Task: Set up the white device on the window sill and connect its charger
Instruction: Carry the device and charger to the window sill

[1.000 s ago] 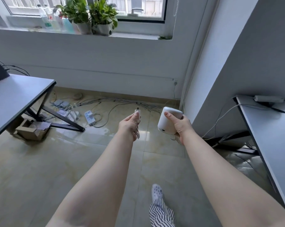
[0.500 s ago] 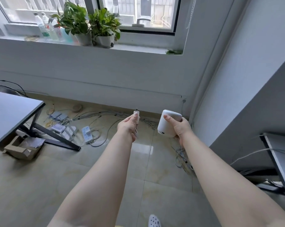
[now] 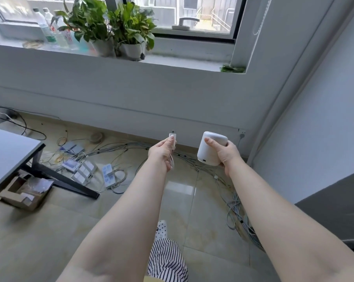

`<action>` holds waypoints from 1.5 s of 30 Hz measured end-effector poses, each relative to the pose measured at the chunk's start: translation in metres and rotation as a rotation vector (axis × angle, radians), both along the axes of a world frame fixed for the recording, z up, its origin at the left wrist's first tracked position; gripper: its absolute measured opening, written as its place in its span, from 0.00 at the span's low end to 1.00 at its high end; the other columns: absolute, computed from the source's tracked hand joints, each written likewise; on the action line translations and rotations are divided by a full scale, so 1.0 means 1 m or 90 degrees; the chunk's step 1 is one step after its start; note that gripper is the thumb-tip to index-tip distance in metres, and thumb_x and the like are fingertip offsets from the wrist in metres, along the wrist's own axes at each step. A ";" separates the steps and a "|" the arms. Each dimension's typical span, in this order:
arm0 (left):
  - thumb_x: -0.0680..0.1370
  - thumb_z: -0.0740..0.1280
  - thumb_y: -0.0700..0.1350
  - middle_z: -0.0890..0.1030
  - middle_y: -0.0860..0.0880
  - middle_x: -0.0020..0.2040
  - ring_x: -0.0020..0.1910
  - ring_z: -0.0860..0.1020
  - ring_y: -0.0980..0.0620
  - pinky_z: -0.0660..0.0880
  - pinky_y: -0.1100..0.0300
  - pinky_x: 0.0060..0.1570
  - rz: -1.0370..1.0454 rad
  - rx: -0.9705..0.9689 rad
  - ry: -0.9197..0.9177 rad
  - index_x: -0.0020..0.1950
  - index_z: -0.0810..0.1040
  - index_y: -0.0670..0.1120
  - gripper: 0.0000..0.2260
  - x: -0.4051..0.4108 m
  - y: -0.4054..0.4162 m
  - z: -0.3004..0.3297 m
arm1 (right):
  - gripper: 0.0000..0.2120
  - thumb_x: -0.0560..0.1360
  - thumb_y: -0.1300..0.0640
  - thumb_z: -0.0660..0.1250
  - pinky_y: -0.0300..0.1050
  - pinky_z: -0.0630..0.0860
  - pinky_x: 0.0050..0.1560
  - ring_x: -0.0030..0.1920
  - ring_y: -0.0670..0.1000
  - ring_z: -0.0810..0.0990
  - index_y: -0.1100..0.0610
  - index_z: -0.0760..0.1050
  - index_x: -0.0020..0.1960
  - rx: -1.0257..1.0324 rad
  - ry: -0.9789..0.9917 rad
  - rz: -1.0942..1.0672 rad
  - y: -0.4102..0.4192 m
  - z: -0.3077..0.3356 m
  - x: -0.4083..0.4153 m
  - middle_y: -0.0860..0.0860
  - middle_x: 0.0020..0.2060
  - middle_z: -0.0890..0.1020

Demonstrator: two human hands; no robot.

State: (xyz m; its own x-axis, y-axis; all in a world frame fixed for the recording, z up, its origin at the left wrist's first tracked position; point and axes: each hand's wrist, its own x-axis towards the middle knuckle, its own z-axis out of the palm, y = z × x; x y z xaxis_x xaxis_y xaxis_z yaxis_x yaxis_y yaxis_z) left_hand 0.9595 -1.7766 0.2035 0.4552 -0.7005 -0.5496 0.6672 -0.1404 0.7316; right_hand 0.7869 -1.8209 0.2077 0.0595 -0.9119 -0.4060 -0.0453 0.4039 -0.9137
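Evidently ready for the sill [image 3: 192, 64] ahead, the right hand [image 3: 226, 152] grips the white device [image 3: 209, 148] while the left hand [image 3: 161, 150] pinches its charger plug [image 3: 172, 140], prongs up.

White wall [image 3: 131, 94] under a daylit window [image 3: 192, 15]. Two potted plants [image 3: 119, 27] and some bottles [image 3: 50, 27] stand on the sill [image 3: 192, 63], with what looks like a scrap of green leaves [image 3: 233, 69] at its right end. Glossy beige tile floor [image 3: 39, 231], cable tangle [image 3: 115, 151] and power strips [image 3: 108, 174] along the wall, dark surface [image 3: 7, 153] at left, open cardboard box [image 3: 25, 192] beneath.
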 end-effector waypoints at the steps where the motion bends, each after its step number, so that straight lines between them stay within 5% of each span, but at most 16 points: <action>1: 0.74 0.71 0.40 0.81 0.54 0.24 0.23 0.79 0.62 0.74 0.72 0.30 -0.006 0.003 0.004 0.54 0.80 0.40 0.10 0.008 -0.015 0.000 | 0.29 0.65 0.46 0.76 0.56 0.77 0.57 0.54 0.56 0.78 0.56 0.73 0.61 -0.002 0.001 -0.002 -0.014 -0.001 0.008 0.53 0.55 0.80; 4: 0.73 0.71 0.41 0.81 0.55 0.23 0.23 0.79 0.62 0.72 0.72 0.28 -0.021 0.012 0.016 0.45 0.80 0.43 0.03 0.029 -0.056 -0.003 | 0.30 0.65 0.46 0.76 0.57 0.77 0.59 0.55 0.56 0.78 0.56 0.73 0.62 -0.006 0.001 -0.011 -0.053 -0.003 0.028 0.54 0.56 0.80; 6: 0.73 0.71 0.40 0.81 0.55 0.24 0.24 0.80 0.62 0.74 0.72 0.31 -0.027 0.006 0.027 0.47 0.79 0.42 0.05 0.046 -0.087 -0.001 | 0.30 0.65 0.45 0.76 0.58 0.77 0.60 0.56 0.56 0.78 0.56 0.73 0.62 -0.003 0.004 -0.024 -0.083 -0.004 0.045 0.54 0.57 0.80; 11: 0.74 0.70 0.38 0.83 0.50 0.36 0.38 0.79 0.56 0.74 0.62 0.60 -0.065 -0.013 0.014 0.56 0.79 0.37 0.12 0.095 -0.169 0.012 | 0.30 0.65 0.45 0.76 0.54 0.78 0.56 0.57 0.56 0.78 0.55 0.72 0.62 0.014 -0.009 -0.053 -0.160 0.002 0.095 0.53 0.57 0.80; 14: 0.74 0.71 0.39 0.84 0.53 0.32 0.34 0.81 0.59 0.76 0.68 0.49 -0.083 -0.004 0.007 0.57 0.79 0.39 0.13 0.126 -0.215 0.018 | 0.30 0.66 0.45 0.76 0.52 0.78 0.52 0.56 0.55 0.78 0.55 0.72 0.63 0.022 -0.016 -0.068 -0.200 0.006 0.121 0.52 0.57 0.79; 20: 0.73 0.72 0.42 0.82 0.55 0.26 0.30 0.80 0.61 0.75 0.73 0.33 -0.111 0.021 0.008 0.51 0.79 0.44 0.08 0.163 -0.294 0.018 | 0.32 0.65 0.45 0.76 0.56 0.78 0.59 0.57 0.55 0.78 0.55 0.72 0.64 0.022 -0.010 -0.085 -0.268 0.009 0.158 0.52 0.58 0.79; 28: 0.73 0.71 0.38 0.81 0.54 0.24 0.32 0.79 0.57 0.76 0.68 0.46 -0.076 -0.005 0.004 0.60 0.78 0.35 0.16 0.202 -0.390 0.005 | 0.30 0.64 0.46 0.77 0.57 0.79 0.58 0.56 0.55 0.80 0.54 0.73 0.62 0.009 -0.001 -0.074 -0.371 0.006 0.198 0.52 0.56 0.81; 35: 0.74 0.71 0.39 0.80 0.55 0.22 0.22 0.79 0.62 0.75 0.70 0.42 -0.067 -0.023 -0.034 0.60 0.78 0.36 0.16 0.229 -0.494 0.010 | 0.27 0.65 0.47 0.77 0.54 0.79 0.56 0.54 0.54 0.80 0.54 0.73 0.61 -0.014 -0.014 -0.055 -0.475 0.005 0.231 0.52 0.55 0.80; 38: 0.74 0.70 0.39 0.80 0.55 0.22 0.22 0.78 0.62 0.75 0.72 0.40 -0.059 -0.027 -0.035 0.60 0.78 0.35 0.16 0.234 -0.534 0.012 | 0.27 0.66 0.48 0.76 0.48 0.79 0.45 0.52 0.53 0.79 0.53 0.73 0.61 -0.025 -0.010 -0.056 -0.516 0.007 0.240 0.51 0.54 0.80; 41: 0.74 0.70 0.40 0.80 0.50 0.31 0.29 0.77 0.58 0.74 0.70 0.38 -0.052 -0.015 -0.035 0.61 0.77 0.35 0.17 0.238 -0.568 0.011 | 0.25 0.67 0.48 0.75 0.43 0.75 0.39 0.51 0.52 0.78 0.52 0.71 0.60 -0.039 -0.002 -0.062 -0.551 0.009 0.246 0.50 0.54 0.79; 45: 0.75 0.70 0.42 0.78 0.47 0.39 0.33 0.74 0.56 0.72 0.66 0.47 -0.049 -0.001 -0.049 0.62 0.76 0.35 0.19 0.242 -0.602 0.006 | 0.31 0.64 0.45 0.77 0.45 0.74 0.46 0.56 0.52 0.77 0.52 0.70 0.63 -0.054 0.022 -0.083 -0.588 0.003 0.252 0.50 0.58 0.79</action>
